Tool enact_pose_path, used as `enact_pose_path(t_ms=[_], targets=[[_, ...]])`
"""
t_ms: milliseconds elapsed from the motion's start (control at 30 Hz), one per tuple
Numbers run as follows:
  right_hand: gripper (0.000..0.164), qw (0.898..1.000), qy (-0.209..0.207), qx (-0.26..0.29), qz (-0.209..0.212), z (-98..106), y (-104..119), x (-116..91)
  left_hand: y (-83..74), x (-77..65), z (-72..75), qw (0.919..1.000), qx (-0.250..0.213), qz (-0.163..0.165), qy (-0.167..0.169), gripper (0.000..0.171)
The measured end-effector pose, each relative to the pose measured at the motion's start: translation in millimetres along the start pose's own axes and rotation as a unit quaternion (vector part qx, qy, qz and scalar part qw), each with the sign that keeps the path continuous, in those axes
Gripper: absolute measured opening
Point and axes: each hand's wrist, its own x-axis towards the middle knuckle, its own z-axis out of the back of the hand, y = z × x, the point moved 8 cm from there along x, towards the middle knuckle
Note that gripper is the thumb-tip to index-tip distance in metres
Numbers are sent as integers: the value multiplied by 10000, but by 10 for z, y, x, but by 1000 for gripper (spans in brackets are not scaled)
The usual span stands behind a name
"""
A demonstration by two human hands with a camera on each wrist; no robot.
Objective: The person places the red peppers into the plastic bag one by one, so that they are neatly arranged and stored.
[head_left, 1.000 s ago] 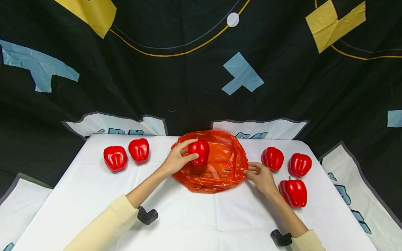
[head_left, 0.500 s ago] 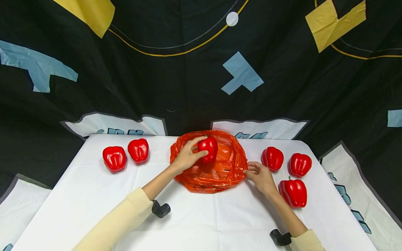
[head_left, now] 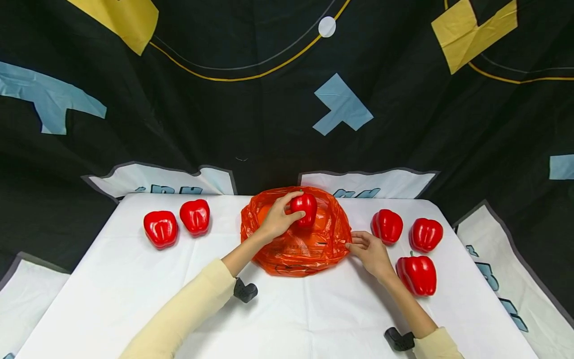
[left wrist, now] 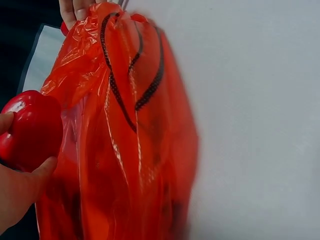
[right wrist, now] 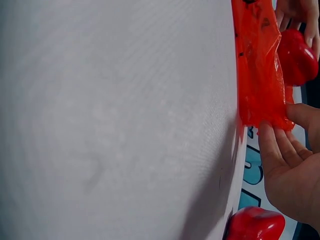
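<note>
My left hand (head_left: 279, 220) grips a glossy red bell pepper (head_left: 305, 210) between thumb and fingers, over the mouth of an orange plastic bag (head_left: 296, 257). In the left wrist view the held pepper (left wrist: 35, 131) sits at the bag's rim, thumb beneath it. The bag stands wide at the top in the middle of the table, its bottom mostly hidden. My right hand (head_left: 371, 253) pinches the bag's right rim; in the right wrist view its thumb lies on one side of the film (right wrist: 262, 75) and the fingers on the other.
Two red peppers (head_left: 161, 229) (head_left: 195, 217) lie left of the bag. To the right lie three more, one (head_left: 417, 275) close beside my right forearm. A white cloth covers the table (head_left: 269, 324); a black printed curtain (head_left: 202, 124) hangs behind its far edge.
My left hand has carried its pepper rightward and slightly away from me, across the bag's mouth. The right hand keeps its place on the rim.
</note>
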Motion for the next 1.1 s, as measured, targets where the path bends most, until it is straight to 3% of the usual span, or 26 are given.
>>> enact_pose_path(t_ms=[533, 1100], targets=[[37, 9999, -15, -163, 41, -18, 3, 10, 47, 224, -217, 9998, 129, 119, -58, 53], [38, 9998, -1, -183, 23, -20, -11, 25, 113, 327, -416, 9997, 116, 116, -183, 54]])
